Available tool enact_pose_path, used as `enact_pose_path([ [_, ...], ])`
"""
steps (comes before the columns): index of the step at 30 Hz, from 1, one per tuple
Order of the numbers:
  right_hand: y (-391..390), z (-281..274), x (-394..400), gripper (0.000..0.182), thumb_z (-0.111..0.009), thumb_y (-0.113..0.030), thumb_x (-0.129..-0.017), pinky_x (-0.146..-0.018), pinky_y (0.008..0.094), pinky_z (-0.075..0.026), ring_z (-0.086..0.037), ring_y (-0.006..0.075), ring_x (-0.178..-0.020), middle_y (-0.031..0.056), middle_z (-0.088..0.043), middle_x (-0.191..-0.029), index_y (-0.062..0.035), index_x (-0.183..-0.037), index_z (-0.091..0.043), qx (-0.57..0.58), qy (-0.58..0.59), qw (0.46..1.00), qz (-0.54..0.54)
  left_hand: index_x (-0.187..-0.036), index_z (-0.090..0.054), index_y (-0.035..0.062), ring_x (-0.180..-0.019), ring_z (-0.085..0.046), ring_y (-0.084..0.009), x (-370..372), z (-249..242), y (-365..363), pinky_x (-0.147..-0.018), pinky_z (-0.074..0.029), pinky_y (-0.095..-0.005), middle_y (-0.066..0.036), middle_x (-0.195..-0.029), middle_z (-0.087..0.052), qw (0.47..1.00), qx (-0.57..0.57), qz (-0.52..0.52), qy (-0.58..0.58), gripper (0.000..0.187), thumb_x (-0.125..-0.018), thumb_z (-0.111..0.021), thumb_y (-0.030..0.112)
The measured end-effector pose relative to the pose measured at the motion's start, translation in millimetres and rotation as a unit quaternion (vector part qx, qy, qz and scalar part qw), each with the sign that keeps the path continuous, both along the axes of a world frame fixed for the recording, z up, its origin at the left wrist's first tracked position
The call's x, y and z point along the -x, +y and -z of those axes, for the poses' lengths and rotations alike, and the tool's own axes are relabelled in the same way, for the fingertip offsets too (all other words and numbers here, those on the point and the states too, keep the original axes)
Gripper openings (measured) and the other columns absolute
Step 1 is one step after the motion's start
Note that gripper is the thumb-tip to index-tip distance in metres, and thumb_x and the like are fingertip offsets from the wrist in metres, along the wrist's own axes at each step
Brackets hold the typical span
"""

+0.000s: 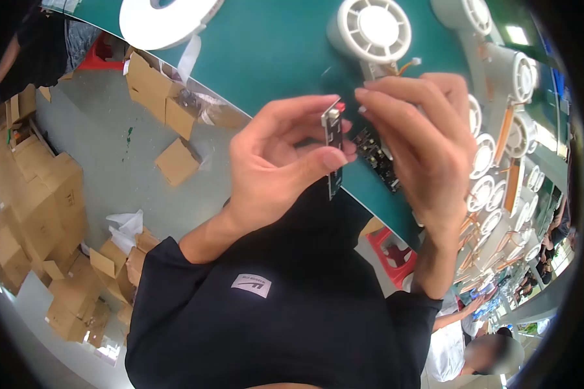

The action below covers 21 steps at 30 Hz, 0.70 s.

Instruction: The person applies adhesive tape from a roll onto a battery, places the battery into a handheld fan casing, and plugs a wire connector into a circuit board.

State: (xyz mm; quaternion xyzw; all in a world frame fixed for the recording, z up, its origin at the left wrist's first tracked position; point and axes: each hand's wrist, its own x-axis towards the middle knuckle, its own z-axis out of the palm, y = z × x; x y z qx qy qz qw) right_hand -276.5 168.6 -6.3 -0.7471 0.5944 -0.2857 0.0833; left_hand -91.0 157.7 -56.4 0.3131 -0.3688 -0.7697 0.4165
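My left hand [276, 152] grips a small black circuit board [333, 139] by its edges, thumb on the near side and fingers behind. The board is held on edge, with a red part and a pale connector at its top. Beside it my right hand [425, 129] is raised with thumb and fingertips pinched together; whatever they hold, if anything, is too small to make out. Under the right hand a second circuit board [375, 155] lies on the green table [259, 61], partly covered. Beyond the hands stands a white round fan [370, 32] with a short wire and white plug [416, 61].
Several more white fans [519, 78] line the right side. A white roll [165, 23] lies at the table's far left. Cardboard boxes [39, 188] are piled on the floor at left. A red stool [392, 256] stands under the table; other people are at lower right and upper left.
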Motion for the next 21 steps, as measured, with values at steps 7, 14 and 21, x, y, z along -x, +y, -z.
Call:
enact_pose_path([
  [7, -3.5, -0.4, 8.2, 0.027, -0.076, 0.010, -0.065, -0.069, 0.0294, -0.048, -0.061, 0.0229, -0.080, 0.0101, -0.069, -0.086, 0.0016, -0.089, -0.070, -0.020, -0.033, 0.999, -0.018, -0.132, -0.044, -0.0066, -0.089, -0.070, -0.0277, 5.0, 1.9, 2.4, -0.079, -0.061, -0.0450, -0.023, -0.108, -0.064, 0.999, 0.002, -0.013, -0.035, 0.057, -0.087, -0.074, 0.011],
  [14, -6.3, -1.3, -2.0, 0.025, -0.073, 0.013, -0.064, -0.070, 0.0301, -0.046, -0.060, 0.0234, -0.081, 0.0114, -0.065, -0.086, 0.0021, -0.086, -0.068, -0.019, -0.064, 0.997, -0.024, -0.136, -0.040, -0.0073, -0.088, -0.070, -0.0279, 10.5, -1.4, 4.0, -0.078, -0.061, -0.0443, -0.023, -0.108, -0.064, 0.999, -0.017, -0.009, -0.036, 0.067, -0.085, -0.076, 0.015],
  [21, -7.6, -1.9, 0.9, 0.025, -0.072, 0.013, -0.065, -0.069, 0.0310, -0.046, -0.059, 0.0240, -0.080, 0.0111, -0.063, -0.086, 0.0007, -0.086, -0.066, -0.016, -0.042, 0.998, -0.050, -0.137, -0.040, -0.0078, -0.089, -0.069, -0.0277, 13.6, 3.6, 5.7, -0.079, -0.060, -0.0443, -0.023, -0.107, -0.065, 0.999, 0.002, -0.014, -0.037, 0.071, -0.084, -0.078, 0.017],
])
